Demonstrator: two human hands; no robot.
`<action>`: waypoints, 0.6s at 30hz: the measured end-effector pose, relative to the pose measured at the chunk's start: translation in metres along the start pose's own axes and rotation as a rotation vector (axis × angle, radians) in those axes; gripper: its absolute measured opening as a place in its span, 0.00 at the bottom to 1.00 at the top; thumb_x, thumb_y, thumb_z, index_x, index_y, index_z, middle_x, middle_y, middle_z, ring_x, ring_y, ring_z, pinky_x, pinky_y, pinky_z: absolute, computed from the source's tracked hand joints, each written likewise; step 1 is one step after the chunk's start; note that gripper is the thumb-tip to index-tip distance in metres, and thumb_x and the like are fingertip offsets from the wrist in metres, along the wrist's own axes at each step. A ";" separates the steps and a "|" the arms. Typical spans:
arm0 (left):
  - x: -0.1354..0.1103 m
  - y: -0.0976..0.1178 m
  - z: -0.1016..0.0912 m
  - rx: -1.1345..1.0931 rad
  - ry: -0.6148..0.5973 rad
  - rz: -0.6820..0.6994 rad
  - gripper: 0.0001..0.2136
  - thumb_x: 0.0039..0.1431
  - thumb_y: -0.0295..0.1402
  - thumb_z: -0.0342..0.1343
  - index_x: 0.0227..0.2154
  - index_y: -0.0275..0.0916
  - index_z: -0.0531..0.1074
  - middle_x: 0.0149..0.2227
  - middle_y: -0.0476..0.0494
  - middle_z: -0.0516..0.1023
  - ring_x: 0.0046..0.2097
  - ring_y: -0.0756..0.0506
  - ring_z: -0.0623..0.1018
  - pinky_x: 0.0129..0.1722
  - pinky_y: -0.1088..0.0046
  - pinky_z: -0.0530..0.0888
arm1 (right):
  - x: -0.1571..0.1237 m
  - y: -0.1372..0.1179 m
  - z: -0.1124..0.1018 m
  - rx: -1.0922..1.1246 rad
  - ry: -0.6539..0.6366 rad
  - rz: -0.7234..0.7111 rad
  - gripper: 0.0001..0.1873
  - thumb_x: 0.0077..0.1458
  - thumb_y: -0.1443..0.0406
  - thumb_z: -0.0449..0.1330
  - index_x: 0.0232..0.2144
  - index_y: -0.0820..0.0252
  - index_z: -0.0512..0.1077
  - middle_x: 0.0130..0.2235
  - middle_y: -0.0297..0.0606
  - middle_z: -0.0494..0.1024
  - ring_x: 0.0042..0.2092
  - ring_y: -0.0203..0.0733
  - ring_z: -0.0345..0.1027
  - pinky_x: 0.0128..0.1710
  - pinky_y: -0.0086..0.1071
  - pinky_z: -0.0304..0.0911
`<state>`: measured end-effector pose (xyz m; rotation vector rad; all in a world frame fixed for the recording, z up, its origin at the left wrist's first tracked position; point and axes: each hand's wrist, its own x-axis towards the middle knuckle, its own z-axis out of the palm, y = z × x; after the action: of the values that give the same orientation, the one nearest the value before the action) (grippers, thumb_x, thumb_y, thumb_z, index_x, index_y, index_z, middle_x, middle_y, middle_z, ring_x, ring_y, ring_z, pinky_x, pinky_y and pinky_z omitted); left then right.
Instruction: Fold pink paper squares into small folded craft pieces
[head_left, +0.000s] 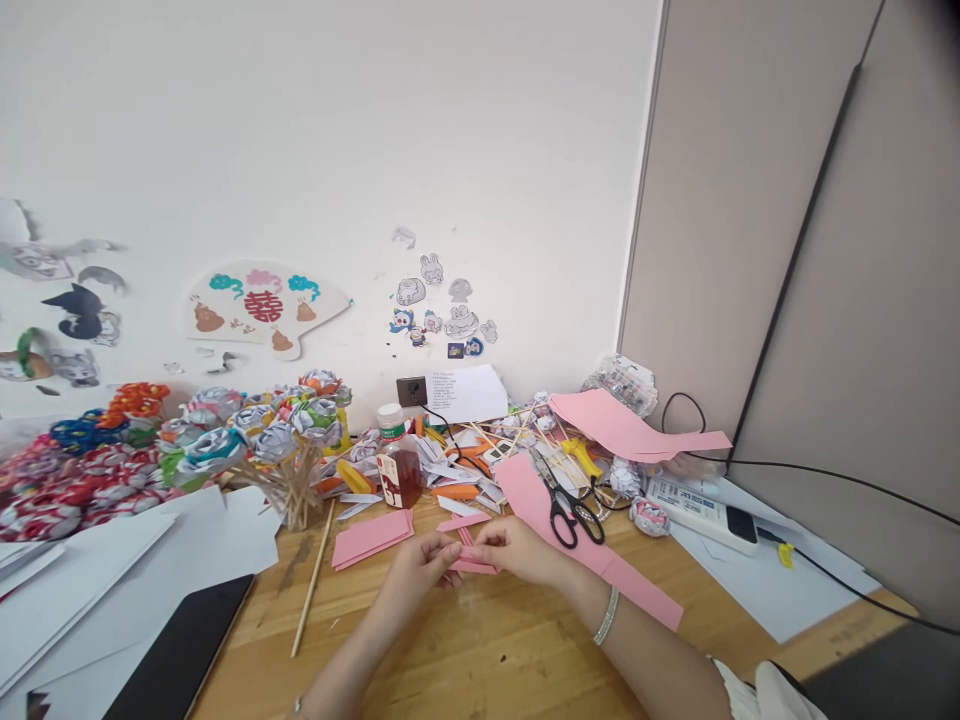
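Pink paper piece (475, 567) sits between the person's 2 hands, just above the front part of the wooden desk (450, 670). The left grip (424, 560) is closed, thumb and fingers pinching the piece from its left side; the right grip (516, 550) is closed on it from the right, so both have hold of the same paper. Just behind the fingers lies a narrow pink strip (462, 522). To the left, near the left grip, is a small stack of pink rectangles (373, 538), and further left a thin wooden stick (313, 580). A long pink sheet (637, 585) slants behind and past the right forearm, with black-handled scissors (556, 488) resting on it. Behind the hands stands a jar with a white lid (399, 475), beside a heap of paper scraps (448, 465).
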<state>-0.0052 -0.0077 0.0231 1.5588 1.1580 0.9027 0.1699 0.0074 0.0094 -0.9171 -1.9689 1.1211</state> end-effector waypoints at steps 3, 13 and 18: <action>0.000 -0.001 0.000 0.006 0.003 0.005 0.19 0.40 0.50 0.54 0.21 0.35 0.69 0.16 0.51 0.71 0.21 0.48 0.73 0.24 0.73 0.70 | 0.001 0.002 0.001 0.022 0.008 -0.002 0.22 0.46 0.50 0.55 0.18 0.65 0.66 0.19 0.29 0.61 0.22 0.29 0.52 0.20 0.23 0.46; 0.001 -0.003 0.001 -0.002 0.017 0.000 0.20 0.40 0.50 0.54 0.21 0.35 0.69 0.16 0.52 0.71 0.20 0.48 0.73 0.23 0.74 0.70 | 0.003 0.010 0.003 0.038 0.024 -0.011 0.20 0.46 0.52 0.56 0.18 0.65 0.67 0.18 0.29 0.61 0.22 0.29 0.52 0.20 0.23 0.47; 0.000 -0.001 0.000 0.008 0.019 -0.007 0.19 0.41 0.50 0.53 0.23 0.36 0.69 0.16 0.51 0.73 0.21 0.48 0.74 0.24 0.73 0.70 | 0.003 0.010 -0.003 0.001 0.026 0.011 0.21 0.48 0.52 0.54 0.18 0.65 0.69 0.18 0.29 0.61 0.21 0.29 0.50 0.20 0.24 0.47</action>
<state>-0.0054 -0.0071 0.0226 1.5544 1.1814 0.9111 0.1739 0.0148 0.0022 -0.9389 -1.9439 1.1109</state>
